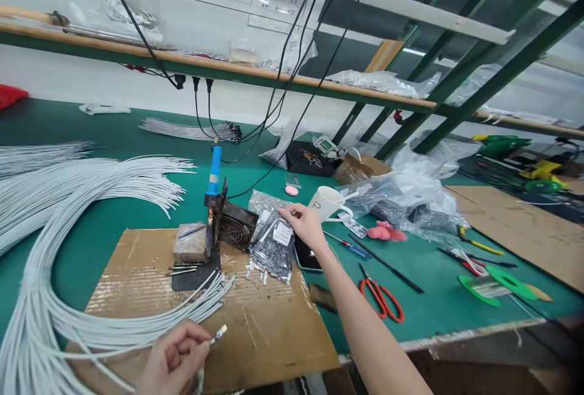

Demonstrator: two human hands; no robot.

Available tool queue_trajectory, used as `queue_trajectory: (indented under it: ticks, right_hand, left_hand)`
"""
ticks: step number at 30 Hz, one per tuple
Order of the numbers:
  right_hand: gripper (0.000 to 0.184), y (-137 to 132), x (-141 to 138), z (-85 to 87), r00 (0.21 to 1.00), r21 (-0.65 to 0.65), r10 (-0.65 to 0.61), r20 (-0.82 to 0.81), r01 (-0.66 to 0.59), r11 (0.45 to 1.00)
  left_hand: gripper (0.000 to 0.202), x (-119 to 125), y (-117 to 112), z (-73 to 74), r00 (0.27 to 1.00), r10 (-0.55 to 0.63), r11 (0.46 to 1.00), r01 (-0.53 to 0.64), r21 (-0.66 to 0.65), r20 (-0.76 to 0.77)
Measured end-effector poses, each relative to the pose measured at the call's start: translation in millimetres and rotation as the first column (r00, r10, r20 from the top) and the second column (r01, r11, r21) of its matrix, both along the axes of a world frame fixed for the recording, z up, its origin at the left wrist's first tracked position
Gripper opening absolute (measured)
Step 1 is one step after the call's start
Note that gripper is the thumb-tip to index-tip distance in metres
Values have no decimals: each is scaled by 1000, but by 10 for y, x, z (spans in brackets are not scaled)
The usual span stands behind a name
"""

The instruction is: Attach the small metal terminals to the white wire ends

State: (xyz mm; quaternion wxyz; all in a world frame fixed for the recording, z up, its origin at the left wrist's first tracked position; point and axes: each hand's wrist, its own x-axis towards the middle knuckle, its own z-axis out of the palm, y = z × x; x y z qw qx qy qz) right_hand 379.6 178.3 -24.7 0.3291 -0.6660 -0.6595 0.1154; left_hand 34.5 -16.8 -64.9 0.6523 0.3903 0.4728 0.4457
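My left hand (176, 355) is low at the front, finger and thumb pinching a cable end with a small whitish metal connector (219, 333) sticking out to the right. My right hand (305, 224) reaches forward, with its fingertips closed on the top edge of a clear plastic bag (272, 255) of small dark parts with a white label. Left of the bag stand a small black fan (236, 227) and a blue-handled soldering iron (214, 170), held upright. A thick bundle of white cables (50, 261) curves in from the left, its ends near my left hand.
A cardboard sheet (269, 334) lies under the work on the green table. A white mug (326, 203), a phone (306, 256), red-handled scissors (381, 294) and a screwdriver (349, 246) lie around my right arm. Black cords (298, 48) hang from the shelf (219, 70).
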Motion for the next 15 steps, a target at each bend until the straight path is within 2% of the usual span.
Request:
queue_trajectory:
  ticks: [8, 15]
  right_hand:
    - [30, -176, -32, 208, 998, 10, 52, -46, -51, 999]
    - [30, -140, -24, 281, 995, -70, 86, -47, -89, 994]
  left_hand:
    - [54, -16, -10, 0, 998, -56, 998, 56, -4, -11]
    - [57, -18, -11, 42, 996, -83, 997, 83, -9, -35]
